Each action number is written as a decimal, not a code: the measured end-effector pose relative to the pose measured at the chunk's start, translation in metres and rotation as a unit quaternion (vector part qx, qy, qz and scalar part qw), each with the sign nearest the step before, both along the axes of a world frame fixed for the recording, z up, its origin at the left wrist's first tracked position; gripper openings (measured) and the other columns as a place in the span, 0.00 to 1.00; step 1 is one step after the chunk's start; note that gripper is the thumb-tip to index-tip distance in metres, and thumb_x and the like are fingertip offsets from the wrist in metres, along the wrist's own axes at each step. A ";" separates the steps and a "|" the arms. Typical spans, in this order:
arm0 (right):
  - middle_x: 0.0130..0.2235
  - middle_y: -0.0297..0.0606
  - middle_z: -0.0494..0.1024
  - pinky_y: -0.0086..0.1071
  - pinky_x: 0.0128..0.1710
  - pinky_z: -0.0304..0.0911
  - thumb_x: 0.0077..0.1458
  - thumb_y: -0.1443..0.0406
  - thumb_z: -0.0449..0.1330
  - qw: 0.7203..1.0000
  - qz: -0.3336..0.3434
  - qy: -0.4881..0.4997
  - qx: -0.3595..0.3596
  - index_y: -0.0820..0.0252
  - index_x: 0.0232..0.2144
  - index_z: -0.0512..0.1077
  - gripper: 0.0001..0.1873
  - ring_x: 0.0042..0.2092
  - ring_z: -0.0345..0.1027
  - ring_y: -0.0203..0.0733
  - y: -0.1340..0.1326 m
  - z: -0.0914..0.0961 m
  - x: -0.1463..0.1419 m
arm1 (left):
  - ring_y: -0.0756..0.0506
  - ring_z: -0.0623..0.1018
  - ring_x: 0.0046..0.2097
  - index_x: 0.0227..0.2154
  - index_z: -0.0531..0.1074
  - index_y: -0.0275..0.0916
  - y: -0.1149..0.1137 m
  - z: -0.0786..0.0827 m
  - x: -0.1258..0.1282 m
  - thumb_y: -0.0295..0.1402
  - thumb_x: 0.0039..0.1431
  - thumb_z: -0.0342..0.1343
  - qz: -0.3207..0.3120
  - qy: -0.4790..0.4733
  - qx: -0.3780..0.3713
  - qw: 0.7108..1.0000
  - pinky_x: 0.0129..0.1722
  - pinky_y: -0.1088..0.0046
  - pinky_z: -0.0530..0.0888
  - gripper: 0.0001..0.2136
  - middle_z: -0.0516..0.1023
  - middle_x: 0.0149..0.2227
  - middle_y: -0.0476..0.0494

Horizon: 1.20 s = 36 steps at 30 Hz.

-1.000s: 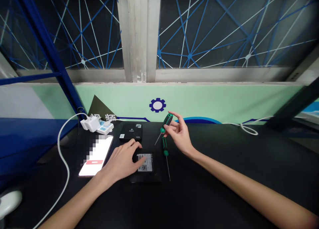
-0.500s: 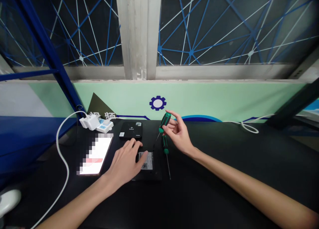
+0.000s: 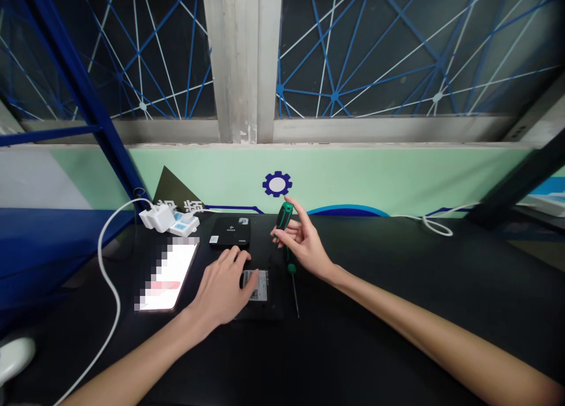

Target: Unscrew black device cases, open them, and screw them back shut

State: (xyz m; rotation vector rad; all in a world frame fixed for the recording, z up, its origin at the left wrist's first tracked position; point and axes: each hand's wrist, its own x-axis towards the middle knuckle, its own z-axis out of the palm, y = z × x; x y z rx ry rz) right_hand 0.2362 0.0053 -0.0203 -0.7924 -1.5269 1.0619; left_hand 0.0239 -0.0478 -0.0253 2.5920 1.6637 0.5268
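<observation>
A black flat device (image 3: pixel 274 303) with a white printed label (image 3: pixel 261 286) lies on the dark tabletop. My left hand (image 3: pixel 223 285) rests over its left part with fingers apart, the thumb beside the label. In my right hand (image 3: pixel 306 245) is a screwdriver (image 3: pixel 285 214) with a green and black handle, gripped by thumb and fingers. It leans with its shaft pointing down toward the device's upper right corner; the tip is too dark to make out. A second green-handled screwdriver (image 3: pixel 292 269) lies right of the device, its handle partly hidden behind my right hand.
Behind my left hand sits a small black box (image 3: pixel 230 232). A lit phone (image 3: pixel 170 275) lies to the left. Past it are a white power strip (image 3: pixel 184 223) with a plugged-in adapter (image 3: pixel 159 218) and a white cable (image 3: pixel 115 288). The wall (image 3: pixel 353 179) borders the table's back.
My right hand and its screwdriver have moved slightly left and down, covering more of the lying screwdriver's handle. My left hand stays on the device. The whole view has shifted a little.
</observation>
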 end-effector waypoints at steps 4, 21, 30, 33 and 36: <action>0.32 0.35 0.80 0.35 0.32 0.72 0.59 0.58 0.64 0.999 -0.005 0.031 0.030 0.50 0.70 0.45 0.45 0.31 0.75 0.41 0.007 -0.005 -0.001 | 0.41 0.75 0.45 0.44 0.68 0.42 0.001 0.001 -0.001 0.40 0.69 0.45 -0.006 0.003 0.004 1.000 0.36 0.67 0.71 0.10 0.73 0.43 0.44; 0.31 0.35 0.79 0.34 0.28 0.70 0.58 0.57 0.63 0.999 -0.025 0.042 0.014 0.51 0.70 0.43 0.46 0.29 0.73 0.40 0.004 -0.005 -0.002 | 0.37 0.74 0.47 0.45 0.69 0.39 -0.003 -0.004 0.001 0.43 0.68 0.46 -0.018 -0.007 0.018 1.000 0.50 0.54 0.68 0.15 0.74 0.44 0.41; 0.28 0.34 0.79 0.33 0.27 0.69 0.53 0.54 0.67 0.997 -0.029 0.065 -0.039 0.56 0.70 0.42 0.53 0.26 0.72 0.39 0.013 -0.003 0.003 | 0.38 0.75 0.46 0.45 0.69 0.41 -0.001 -0.003 -0.001 0.39 0.66 0.49 -0.047 -0.036 0.034 0.998 0.51 0.54 0.68 0.11 0.74 0.42 0.43; 0.27 0.33 0.79 0.32 0.27 0.69 0.51 0.53 0.69 0.992 -0.037 0.080 -0.086 0.57 0.70 0.43 0.55 0.26 0.72 0.39 0.013 -0.003 0.003 | 0.39 0.74 0.44 0.44 0.69 0.41 -0.001 0.000 -0.001 0.38 0.65 0.50 -0.061 -0.033 0.037 0.997 0.48 0.56 0.69 0.10 0.73 0.41 0.44; 0.26 0.34 0.80 0.31 0.26 0.70 0.50 0.55 0.69 0.987 -0.042 0.092 -0.128 0.59 0.70 0.45 0.55 0.26 0.73 0.40 0.012 -0.002 0.003 | 0.40 0.73 0.43 0.44 0.68 0.41 -0.001 0.002 -0.002 0.38 0.65 0.50 -0.074 -0.028 0.041 0.996 0.46 0.57 0.69 0.09 0.73 0.41 0.44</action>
